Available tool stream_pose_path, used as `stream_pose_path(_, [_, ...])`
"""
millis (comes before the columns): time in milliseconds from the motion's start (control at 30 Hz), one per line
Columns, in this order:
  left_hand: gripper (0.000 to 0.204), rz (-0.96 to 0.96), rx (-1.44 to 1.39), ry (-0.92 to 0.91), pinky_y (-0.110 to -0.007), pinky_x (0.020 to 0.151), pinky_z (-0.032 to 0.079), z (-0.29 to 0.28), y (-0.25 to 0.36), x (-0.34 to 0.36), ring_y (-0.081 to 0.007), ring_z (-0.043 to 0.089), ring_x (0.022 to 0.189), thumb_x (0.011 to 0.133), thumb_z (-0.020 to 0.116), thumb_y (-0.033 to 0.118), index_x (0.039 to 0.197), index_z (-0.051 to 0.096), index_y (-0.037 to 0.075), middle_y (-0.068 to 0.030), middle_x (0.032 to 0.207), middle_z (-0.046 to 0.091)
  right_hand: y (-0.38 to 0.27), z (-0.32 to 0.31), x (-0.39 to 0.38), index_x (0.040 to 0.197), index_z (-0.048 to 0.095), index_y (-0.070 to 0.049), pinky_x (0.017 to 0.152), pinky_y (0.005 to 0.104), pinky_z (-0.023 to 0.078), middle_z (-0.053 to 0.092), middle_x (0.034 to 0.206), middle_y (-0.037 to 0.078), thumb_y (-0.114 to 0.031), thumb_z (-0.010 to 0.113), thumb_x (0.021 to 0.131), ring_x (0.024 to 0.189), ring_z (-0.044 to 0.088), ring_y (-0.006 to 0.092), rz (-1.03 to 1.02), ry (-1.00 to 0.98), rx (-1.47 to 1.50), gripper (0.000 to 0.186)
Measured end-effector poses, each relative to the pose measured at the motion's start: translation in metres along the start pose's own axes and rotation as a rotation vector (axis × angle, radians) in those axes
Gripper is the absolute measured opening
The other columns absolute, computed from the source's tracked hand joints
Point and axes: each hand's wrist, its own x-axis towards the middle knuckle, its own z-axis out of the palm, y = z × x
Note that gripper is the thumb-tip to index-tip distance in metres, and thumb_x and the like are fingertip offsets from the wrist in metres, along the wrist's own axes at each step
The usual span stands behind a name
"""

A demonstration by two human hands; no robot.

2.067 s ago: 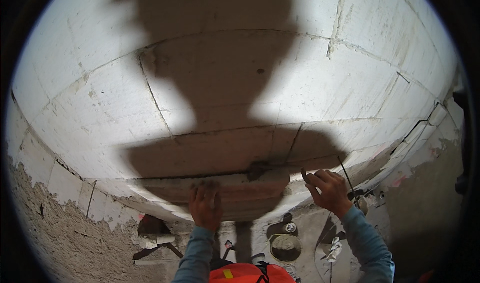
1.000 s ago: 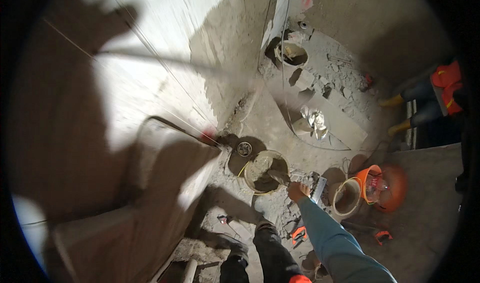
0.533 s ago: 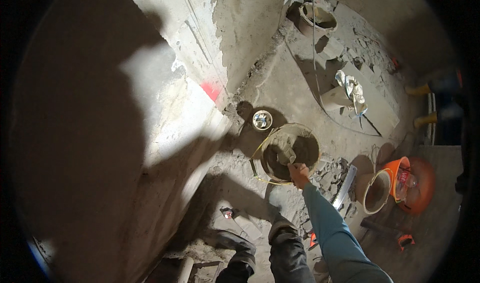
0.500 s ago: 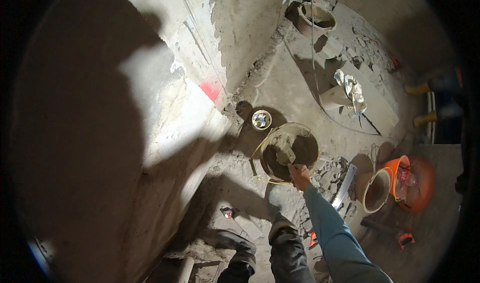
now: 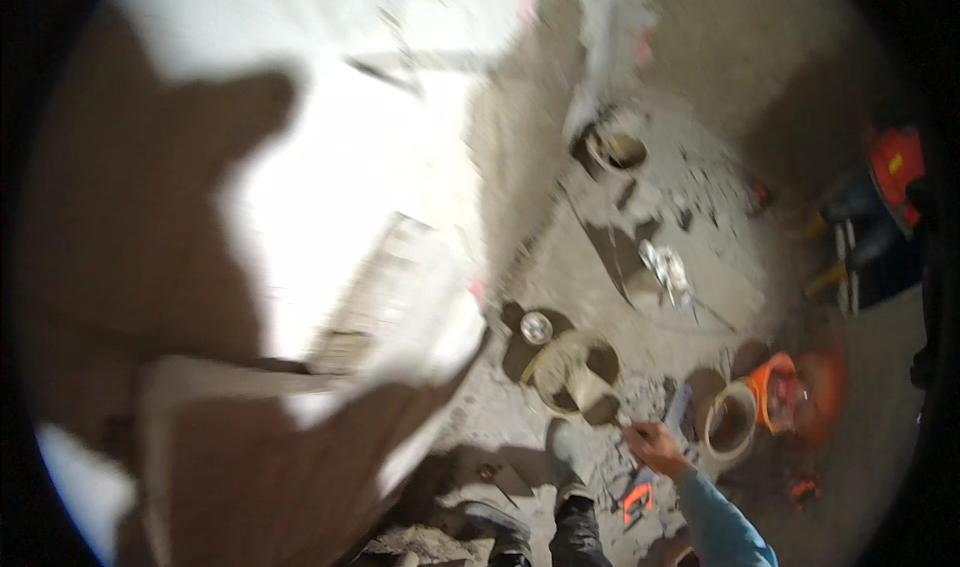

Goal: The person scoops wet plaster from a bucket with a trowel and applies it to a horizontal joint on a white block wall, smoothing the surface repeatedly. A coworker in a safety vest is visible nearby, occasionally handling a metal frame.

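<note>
Head — pale bucket (image 5: 748, 413), saw (image 5: 641, 491) near right hand (image 5: 655, 449)

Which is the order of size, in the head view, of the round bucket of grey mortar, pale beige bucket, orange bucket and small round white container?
Largest: round bucket of grey mortar
Next: pale beige bucket and orange bucket, too alike to rank
Smallest: small round white container

An orange-handled saw (image 5: 642, 490) lay at the lower right of the frame, an orange bucket (image 5: 762, 385) farther right, crumpled wrapping (image 5: 668, 270) right of centre, a co-worker (image 5: 893, 172) at the right edge.
</note>
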Motion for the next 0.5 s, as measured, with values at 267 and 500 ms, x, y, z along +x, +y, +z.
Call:
stream_pose_path(267, [0.035,-0.049,-0.032,-0.179,-0.055,0.097,0.058,-0.030,-0.026,0.064,-0.0406,0.071,0.103,0.108,0.075,0.027,0.124,0.078,-0.003,-0.0215,0.116,0.077,-0.346,-0.056,-0.234,0.111,0.081,0.002,0.056,0.0339,0.053,0.076,0.078,0.009,-0.025,0.072,0.108,0.060,0.068,0.0142,-0.448,-0.374,-0.361,0.028])
stream_pose_path(500, [0.035,-0.289,-0.107,-0.442,-0.059,0.126,0.040,-0.084,-0.087,-0.028,-0.0390,0.066,0.133,0.103,0.076,0.024,0.136,0.078,0.012,-0.0139,0.139,0.075,-0.538,0.008,-0.256,0.118,0.081,-0.008,0.069,0.0404,0.061,0.080,0.099,0.010,-0.022,0.084,0.097,0.076,0.076,0.0285,-1.476,-0.094,-0.835,0.026])
